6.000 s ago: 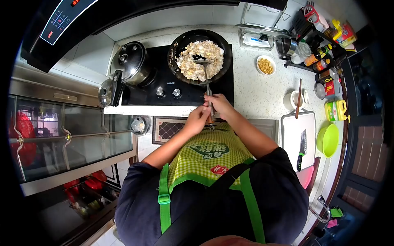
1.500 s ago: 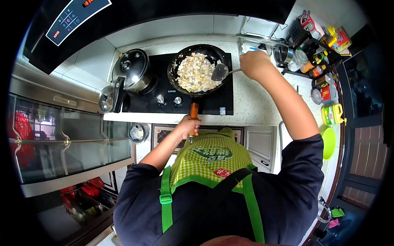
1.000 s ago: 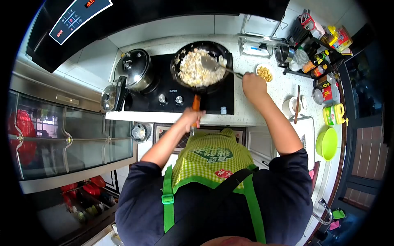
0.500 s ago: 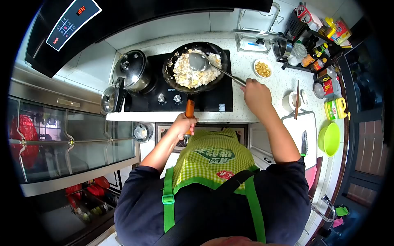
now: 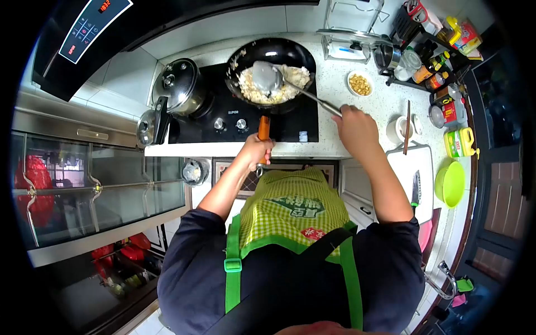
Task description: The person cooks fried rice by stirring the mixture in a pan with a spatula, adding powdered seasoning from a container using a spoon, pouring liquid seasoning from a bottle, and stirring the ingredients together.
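My left hand (image 5: 257,151) is closed around the orange handle (image 5: 264,128) of a black wok (image 5: 293,54) on the stove. The wok is tilted toward me, its far inner wall bare. Fried rice (image 5: 254,92) with yellowish bits lies heaped in its near half. My right hand (image 5: 357,131) grips the end of a metal ladle (image 5: 268,77) from the right. The ladle's broad grey head rests on or just above the rice; contact with it is hard to tell.
Left of the wok stand a lidded pressure cooker (image 5: 177,86) and a loose glass lid (image 5: 147,127). Rightward are a bowl of yellow pieces (image 5: 360,85), a white cup (image 5: 395,132) with chopsticks (image 5: 407,125), a knife (image 5: 416,188) on a cutting board (image 5: 397,173), and a green bowl (image 5: 450,184).
The wok now tips toward me, with its far side raised and the rice gathered in the near half. Its handle and my left hand have moved slightly up. The ladle is still in the rice area.
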Available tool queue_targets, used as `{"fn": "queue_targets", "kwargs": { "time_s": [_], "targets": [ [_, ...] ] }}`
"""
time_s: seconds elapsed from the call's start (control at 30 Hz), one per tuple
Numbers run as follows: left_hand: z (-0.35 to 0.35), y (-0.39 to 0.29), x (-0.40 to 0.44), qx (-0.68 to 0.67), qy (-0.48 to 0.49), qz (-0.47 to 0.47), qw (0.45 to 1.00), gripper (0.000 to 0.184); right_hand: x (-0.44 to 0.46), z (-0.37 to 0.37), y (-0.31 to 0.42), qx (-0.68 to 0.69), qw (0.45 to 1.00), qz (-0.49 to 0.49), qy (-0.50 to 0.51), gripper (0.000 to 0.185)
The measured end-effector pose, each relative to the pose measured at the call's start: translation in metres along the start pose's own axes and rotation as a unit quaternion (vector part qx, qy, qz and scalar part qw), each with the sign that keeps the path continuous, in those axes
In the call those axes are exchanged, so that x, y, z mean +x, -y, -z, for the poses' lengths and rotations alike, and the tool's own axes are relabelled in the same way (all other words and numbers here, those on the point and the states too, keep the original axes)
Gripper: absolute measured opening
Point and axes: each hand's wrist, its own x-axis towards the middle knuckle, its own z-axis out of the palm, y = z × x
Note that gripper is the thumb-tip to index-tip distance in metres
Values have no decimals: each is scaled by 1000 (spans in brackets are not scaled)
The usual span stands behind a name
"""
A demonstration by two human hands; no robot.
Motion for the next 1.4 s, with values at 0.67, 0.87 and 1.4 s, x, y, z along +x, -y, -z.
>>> {"fn": "queue_targets", "kwargs": {
  "time_s": [0.67,0.87,1.4],
  "targets": [
    [0,27,13,18,7,-17,1000,20,47,61,44,-358,910,159,135,16],
    [5,37,21,15,25,-30,999,17,59,-16,4,-83,972,55,212,20],
    [-7,9,19,42,27,-25,998,11,54,-8,41,-7,990,64,124,17]
  ]
}}
